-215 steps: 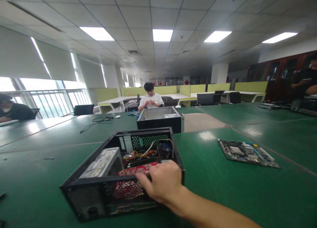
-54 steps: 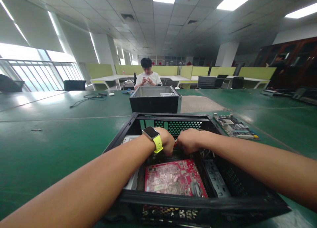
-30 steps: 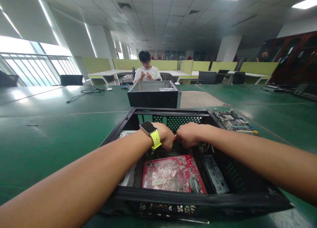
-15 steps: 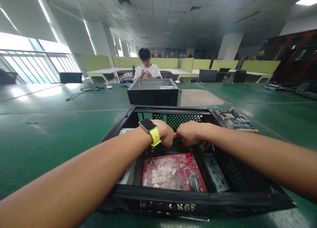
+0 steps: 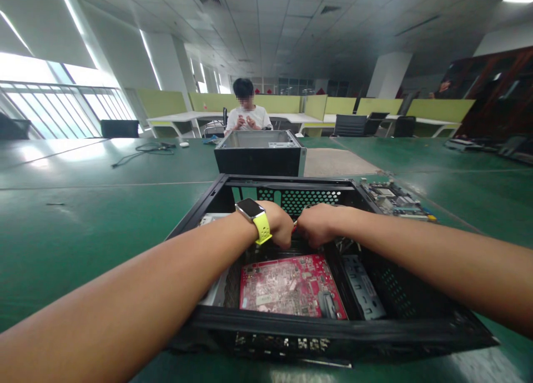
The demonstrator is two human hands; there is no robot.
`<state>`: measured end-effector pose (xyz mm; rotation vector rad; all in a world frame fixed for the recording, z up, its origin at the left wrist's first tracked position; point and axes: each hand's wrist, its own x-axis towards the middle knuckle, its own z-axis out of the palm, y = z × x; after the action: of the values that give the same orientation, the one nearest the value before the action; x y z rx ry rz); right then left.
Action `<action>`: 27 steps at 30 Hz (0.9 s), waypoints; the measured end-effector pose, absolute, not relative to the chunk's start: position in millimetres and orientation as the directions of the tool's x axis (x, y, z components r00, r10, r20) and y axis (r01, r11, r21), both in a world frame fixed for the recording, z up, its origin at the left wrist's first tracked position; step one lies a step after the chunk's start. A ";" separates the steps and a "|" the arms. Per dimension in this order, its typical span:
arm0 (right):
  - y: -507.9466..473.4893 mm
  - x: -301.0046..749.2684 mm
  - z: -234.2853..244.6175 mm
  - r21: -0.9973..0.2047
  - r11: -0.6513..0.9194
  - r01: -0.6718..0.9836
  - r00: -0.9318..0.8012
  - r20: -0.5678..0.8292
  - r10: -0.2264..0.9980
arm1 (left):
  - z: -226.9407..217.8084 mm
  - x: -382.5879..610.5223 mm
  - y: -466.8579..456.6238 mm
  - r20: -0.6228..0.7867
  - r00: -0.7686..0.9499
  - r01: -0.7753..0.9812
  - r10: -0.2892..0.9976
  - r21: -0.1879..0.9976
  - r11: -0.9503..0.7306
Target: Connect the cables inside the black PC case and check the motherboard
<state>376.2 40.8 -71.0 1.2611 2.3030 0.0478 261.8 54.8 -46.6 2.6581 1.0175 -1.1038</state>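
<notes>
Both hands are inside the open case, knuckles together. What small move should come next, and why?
Probably a gentle lift of both hands. The left hand and right hand are curled shut, nearly touching, on a small red part deep in the black case, beyond the red circuit board; the grip is hidden, so force seems unwise.

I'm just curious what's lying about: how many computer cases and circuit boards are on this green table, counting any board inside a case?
Cases: 2, the near case and the far case.
Boards: 2, the red board in the near case and the loose board on the table.
Total: 4.
</notes>
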 end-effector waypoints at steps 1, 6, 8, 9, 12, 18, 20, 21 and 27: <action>40.3 376.2 -70.6 0.266 0.570 0.777 -0.438 -0.420 0.794 | -47.1 261.6 55.5 -0.658 0.519 0.612 0.545 -0.158 -0.775; 40.4 377.0 -67.8 0.230 0.574 0.786 -0.426 -0.471 0.773 | -46.7 260.1 57.0 -0.657 0.528 0.613 0.538 -0.143 -0.777; 41.3 377.7 -67.1 0.229 0.570 0.789 -0.423 -0.471 0.774 | -47.2 259.2 57.1 -0.652 0.535 0.611 0.537 -0.140 -0.779; 41.9 378.2 -67.2 0.226 0.570 0.790 -0.424 -0.471 0.774 | -48.0 258.9 57.2 -0.647 0.541 0.610 0.537 -0.138 -0.780; 44.8 379.8 -69.2 0.204 0.582 0.787 -0.448 -0.461 0.766 | -50.6 259.2 58.9 -0.620 0.569 0.605 0.540 -0.129 -0.786; 36.4 381.0 -55.1 0.201 0.554 0.808 -0.497 -0.271 0.824 | -11.7 253.2 50.6 -0.461 0.620 0.628 0.635 -0.192 -0.754; 14.7 383.9 -37.9 0.166 0.543 0.823 -0.509 -0.209 0.835 | 12.1 241.9 30.0 -0.224 0.652 0.673 0.724 -0.270 -0.689; -1.6 386.6 -28.9 0.119 0.546 0.829 -0.521 -0.190 0.832 | 20.3 234.5 14.7 -0.089 0.668 0.697 0.739 -0.273 -0.663; -123.4 405.1 -32.0 0.018 0.604 0.797 -0.598 0.164 0.785 | -34.0 203.9 -106.9 -0.137 0.911 0.407 0.390 0.456 -0.791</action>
<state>405.1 -123.4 -32.0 1.4568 2.9364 0.1479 203.9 -106.9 -34.0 2.5832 0.5747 -0.0492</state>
